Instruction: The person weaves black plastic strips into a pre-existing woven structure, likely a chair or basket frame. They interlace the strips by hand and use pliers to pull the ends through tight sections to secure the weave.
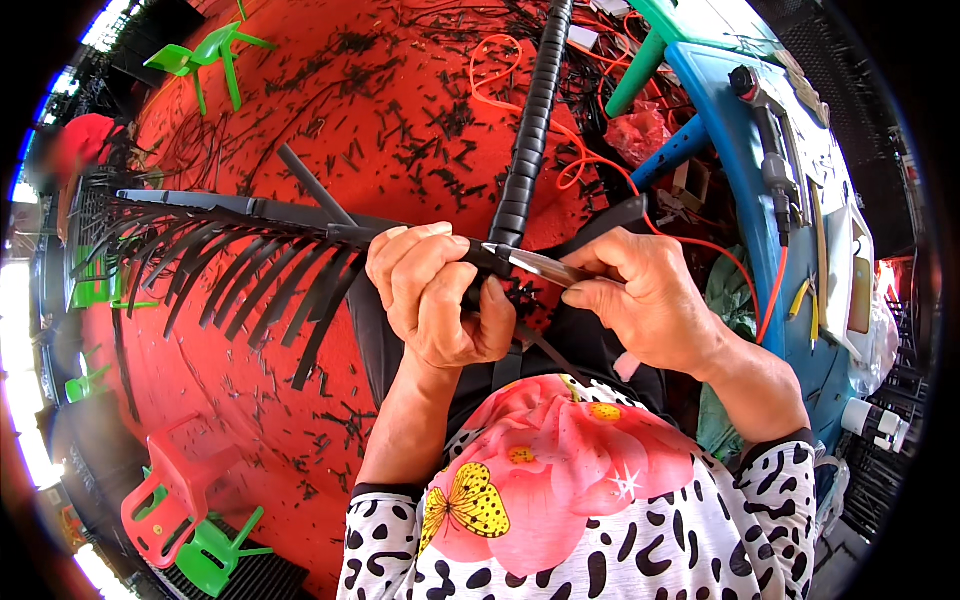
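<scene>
My left hand (435, 295) is closed round a black frame joint, its fingers wrapped over the bar. A slim, pointed silver metal tool (537, 263) is pinched in my right hand (650, 300), its tip against the joint beside my left fingers. Away from me runs a black bar (538, 130) wound with flat strip. To the left extends another black bar (210, 203), with several flat black strips (250, 270) hanging loose from it in a fringe. A loose black strip end (615, 222) sticks out above my right hand. My left fingers hide part of the joint.
On the right stands a blue table (710, 100) bearing a corded power tool (768, 140) and yellow-handled pliers (800, 300). An orange cord (700, 240) crosses the red floor (300, 110), which is littered with black scraps. Green chairs (210, 50) and a red chair (165, 500) stand left.
</scene>
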Action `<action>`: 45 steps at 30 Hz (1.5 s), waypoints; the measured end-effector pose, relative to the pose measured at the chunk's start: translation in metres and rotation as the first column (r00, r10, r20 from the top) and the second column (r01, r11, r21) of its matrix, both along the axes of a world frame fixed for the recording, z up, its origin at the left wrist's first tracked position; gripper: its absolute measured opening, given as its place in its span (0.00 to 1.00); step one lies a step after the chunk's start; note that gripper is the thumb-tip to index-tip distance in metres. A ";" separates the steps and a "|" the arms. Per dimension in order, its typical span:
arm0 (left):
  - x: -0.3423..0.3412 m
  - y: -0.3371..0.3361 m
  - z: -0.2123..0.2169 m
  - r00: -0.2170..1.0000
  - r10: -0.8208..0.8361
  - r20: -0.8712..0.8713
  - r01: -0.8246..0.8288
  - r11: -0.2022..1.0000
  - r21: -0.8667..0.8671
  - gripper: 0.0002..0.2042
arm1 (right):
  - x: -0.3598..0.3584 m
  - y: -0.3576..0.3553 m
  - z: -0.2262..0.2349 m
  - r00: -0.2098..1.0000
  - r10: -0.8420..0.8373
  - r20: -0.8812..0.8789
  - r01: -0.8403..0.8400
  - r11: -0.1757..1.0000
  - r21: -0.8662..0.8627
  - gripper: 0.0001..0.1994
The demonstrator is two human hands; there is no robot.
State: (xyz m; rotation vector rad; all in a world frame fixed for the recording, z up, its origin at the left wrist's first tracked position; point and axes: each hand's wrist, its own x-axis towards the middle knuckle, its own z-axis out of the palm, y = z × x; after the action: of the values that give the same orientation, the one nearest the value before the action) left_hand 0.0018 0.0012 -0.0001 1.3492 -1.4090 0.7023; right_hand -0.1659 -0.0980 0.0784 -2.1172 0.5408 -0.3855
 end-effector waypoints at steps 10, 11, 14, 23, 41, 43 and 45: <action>0.004 -0.004 0.002 0.999 0.028 0.022 -0.028 1.000 -0.013 0.10 | 0.015 -0.015 0.014 0.989 -0.054 -0.134 0.086 0.965 0.247 0.09; 0.004 -0.004 0.003 0.999 0.040 0.030 -0.039 0.999 -0.016 0.11 | 0.016 -0.016 0.013 0.994 -0.045 -0.096 0.063 0.978 0.200 0.10; 0.009 -0.007 0.002 0.996 0.083 0.042 -0.082 0.996 -0.023 0.14 | 0.020 -0.016 0.001 0.999 -0.016 0.030 0.015 0.999 0.046 0.16; 0.024 -0.002 0.002 0.997 0.044 0.064 -0.043 0.999 -0.018 0.14 | 0.022 -0.030 -0.005 0.985 0.167 0.030 -0.166 0.985 -0.042 0.15; 0.001 0.013 0.070 0.984 -0.171 0.053 0.128 0.876 0.466 0.12 | -0.267 -0.070 -0.067 0.622 -0.779 0.084 0.639 0.442 -0.630 0.17; -0.007 0.007 0.079 0.968 -0.229 0.107 0.153 0.868 0.471 0.14 | -0.314 -0.087 -0.069 0.358 -0.932 0.060 0.542 0.155 -0.826 0.30; -0.010 0.000 0.082 0.961 -0.271 0.060 0.206 0.842 0.499 0.17 | -0.335 -0.097 -0.063 0.027 -0.945 -0.327 0.611 0.274 -0.742 0.40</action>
State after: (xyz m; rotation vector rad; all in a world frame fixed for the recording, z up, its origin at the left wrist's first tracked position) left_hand -0.0083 0.0015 0.0822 1.4883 -1.9113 0.2708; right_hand -0.5011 -0.1952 0.0158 -1.9995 2.5355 -0.1816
